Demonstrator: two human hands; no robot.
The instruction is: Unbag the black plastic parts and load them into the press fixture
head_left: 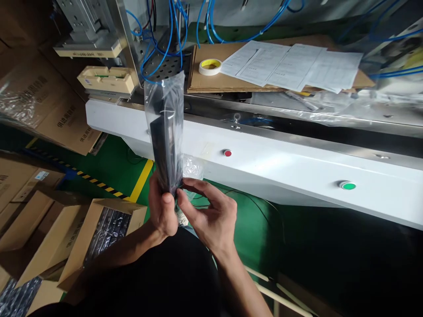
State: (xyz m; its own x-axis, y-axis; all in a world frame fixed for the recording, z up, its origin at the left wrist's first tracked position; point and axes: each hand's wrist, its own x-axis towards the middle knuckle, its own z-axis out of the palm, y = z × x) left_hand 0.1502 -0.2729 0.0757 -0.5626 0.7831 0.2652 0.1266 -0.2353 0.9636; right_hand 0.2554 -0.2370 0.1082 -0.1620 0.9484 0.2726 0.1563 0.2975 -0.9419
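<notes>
Fingers (168, 205) of the left hand (161, 213) clasp a black part (161, 149); the right hand (213, 215) pinches its clear bag (175, 94) low down.

A clear plastic bag (176, 112), glossy and creased, wraps a smooth dark bar (161, 147) with a dull sheen. The front panel (284, 163) is smooth, glossy white — the metal ledge (304, 139) behind it satiny — while the cardboard sheet (204, 82) and paper sheets (294, 70) look matt.
</notes>
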